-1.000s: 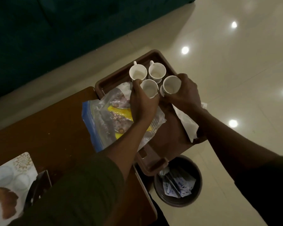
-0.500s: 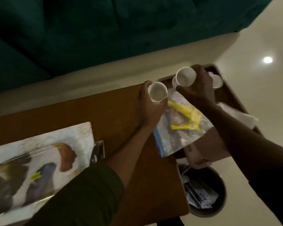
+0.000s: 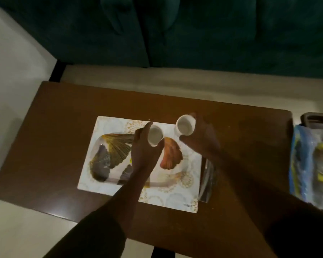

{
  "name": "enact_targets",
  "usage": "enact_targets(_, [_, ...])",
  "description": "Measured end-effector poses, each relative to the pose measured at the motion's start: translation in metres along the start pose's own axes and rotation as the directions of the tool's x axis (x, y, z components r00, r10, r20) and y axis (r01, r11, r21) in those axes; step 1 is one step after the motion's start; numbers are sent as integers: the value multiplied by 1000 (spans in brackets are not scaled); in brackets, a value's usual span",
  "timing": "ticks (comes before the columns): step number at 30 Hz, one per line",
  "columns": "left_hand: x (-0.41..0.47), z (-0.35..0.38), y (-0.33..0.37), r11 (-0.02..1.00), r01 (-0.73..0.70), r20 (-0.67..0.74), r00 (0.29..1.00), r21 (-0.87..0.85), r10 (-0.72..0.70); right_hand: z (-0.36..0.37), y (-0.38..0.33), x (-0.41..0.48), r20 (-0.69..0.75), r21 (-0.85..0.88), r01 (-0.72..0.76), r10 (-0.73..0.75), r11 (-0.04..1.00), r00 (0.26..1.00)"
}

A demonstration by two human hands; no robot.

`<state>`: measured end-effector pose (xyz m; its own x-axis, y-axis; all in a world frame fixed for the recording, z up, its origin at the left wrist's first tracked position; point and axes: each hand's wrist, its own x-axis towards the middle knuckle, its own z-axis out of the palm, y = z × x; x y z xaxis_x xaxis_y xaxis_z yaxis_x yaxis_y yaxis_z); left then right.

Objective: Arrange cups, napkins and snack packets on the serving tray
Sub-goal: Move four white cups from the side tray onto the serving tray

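A white serving tray (image 3: 108, 127) printed with fan-shaped leaves lies in the middle of the brown table (image 3: 54, 138). My left hand (image 3: 144, 153) is closed around a white cup (image 3: 154, 136), held over the tray's far middle. My right hand (image 3: 199, 140) grips a second white cup (image 3: 185, 125) above the tray's far right corner. Whether either cup touches the tray I cannot tell. At the right edge lies a clear zip bag of snack packets (image 3: 313, 164), partly cut off by the frame.
A brown tray (image 3: 317, 118) peeks out behind the snack bag at the far right. A small clear plastic wrapper (image 3: 207, 181) lies beside the serving tray's right edge. A dark green sofa (image 3: 194, 34) stands beyond the table. Pale floor surrounds the table.
Both hands have carried their cups leftward from the brown tray and snack bag to above the printed serving tray. The view has swung left, leaving the bin out of sight.
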<state>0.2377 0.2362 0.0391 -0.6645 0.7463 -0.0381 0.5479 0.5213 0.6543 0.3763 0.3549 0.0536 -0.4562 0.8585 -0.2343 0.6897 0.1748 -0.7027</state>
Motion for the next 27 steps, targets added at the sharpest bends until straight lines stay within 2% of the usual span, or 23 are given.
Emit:
enact_targets(4, [6,-33,-75,990,95,-14,995,108,-94,70,-30,-6,185,-8,23,-22,1000,983])
enact_targets(7, [12,-41,-100,983,135,33,990,122,-140,94,-37,-9,242,-48,45,-32,998,970])
enact_targets(12, [14,-42,-121,987,139,76,987,79,-145,122,-43,-10,205,-195,104,-63,975,977])
enact_targets(17, [22,-45,-126,995,71,141,987,71,-81,144,-46,-12,132,-87,52,-40,995,990])
enact_targets(19, [26,-53,-128,993,-3,187,982,119,-19,146,-48,-15,112,-103,54,-42,993,993])
enact_targets(22, [32,-70,-138,948,-220,288,946,229,150,135,-53,-12,89,-211,143,-127,967,988])
enact_targets(25, [40,-77,-148,876,-396,468,851,277,237,124,-56,3,277,-195,332,-272,923,921])
enact_targets(27, [43,-79,-145,841,-464,507,815,279,281,123,-55,10,396,-248,433,-317,867,862])
